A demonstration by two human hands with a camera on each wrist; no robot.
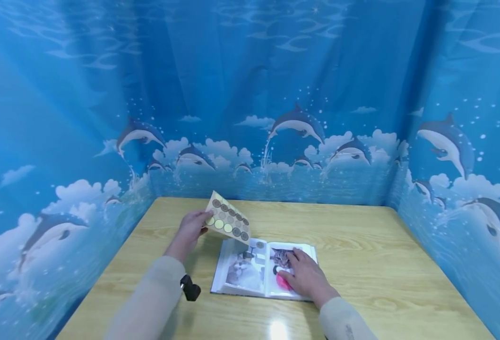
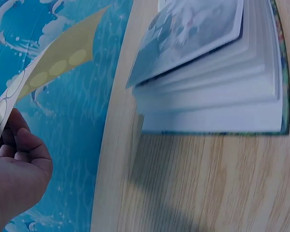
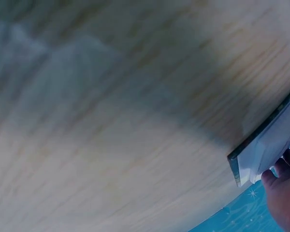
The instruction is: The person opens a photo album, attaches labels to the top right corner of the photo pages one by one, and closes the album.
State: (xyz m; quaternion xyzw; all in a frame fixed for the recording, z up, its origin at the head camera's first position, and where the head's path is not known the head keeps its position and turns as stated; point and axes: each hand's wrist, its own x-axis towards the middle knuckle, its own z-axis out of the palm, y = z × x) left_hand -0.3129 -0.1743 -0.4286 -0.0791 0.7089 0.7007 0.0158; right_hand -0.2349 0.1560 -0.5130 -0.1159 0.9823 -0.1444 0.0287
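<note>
My left hand (image 1: 192,229) pinches a sheet of round stickers (image 1: 228,219) by its left edge, holding it tilted above the table. Rows of dark circles and a few pale yellow ones show on its face; the yellowish back shows in the left wrist view. Below and to the right lies an open photo album (image 1: 246,288) with cat pictures in its sleeves. A small round sticker (image 1: 260,245) is at the top of its left page. Across the right page rests my right hand (image 1: 307,276), fingers spread over the tabby cat photo and thumb by a pink shape.
The album lies on a light wood-grain table (image 1: 382,264). A blue curtain (image 1: 250,94) printed with dolphins surrounds the back and sides. Something small and black (image 1: 190,288) is strapped to my left wrist.
</note>
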